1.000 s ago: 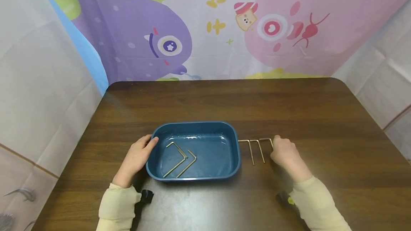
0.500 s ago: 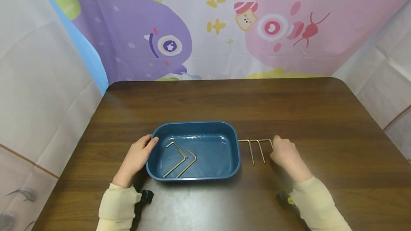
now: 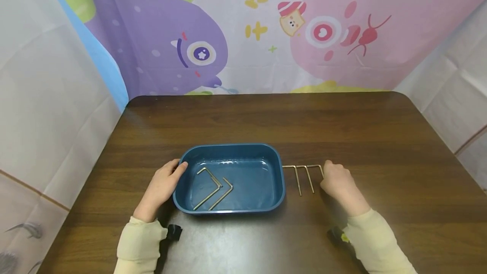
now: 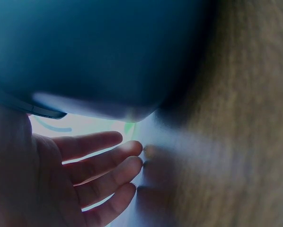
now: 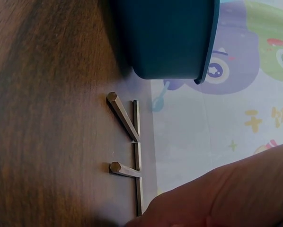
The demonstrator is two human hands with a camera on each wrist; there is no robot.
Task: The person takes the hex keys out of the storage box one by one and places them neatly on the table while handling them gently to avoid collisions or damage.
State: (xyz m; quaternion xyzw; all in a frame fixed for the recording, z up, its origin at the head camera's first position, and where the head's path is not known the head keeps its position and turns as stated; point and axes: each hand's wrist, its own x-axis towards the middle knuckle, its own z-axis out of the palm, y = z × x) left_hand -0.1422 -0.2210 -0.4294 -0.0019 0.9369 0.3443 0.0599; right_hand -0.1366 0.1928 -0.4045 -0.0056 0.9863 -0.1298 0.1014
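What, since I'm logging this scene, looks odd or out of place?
Nothing looks spilled or damaged. Hex keys in the blue tray lie askew, at mixed angles, unlike the neat row of keys on the table.

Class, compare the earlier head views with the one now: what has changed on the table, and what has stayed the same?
The end rod, at the right hand, has shifted slightly toward the person; its short arm now lines up with the other row rods. Nothing was visibly taken hold of or let go. The tray, left hand and inside rods stayed put.
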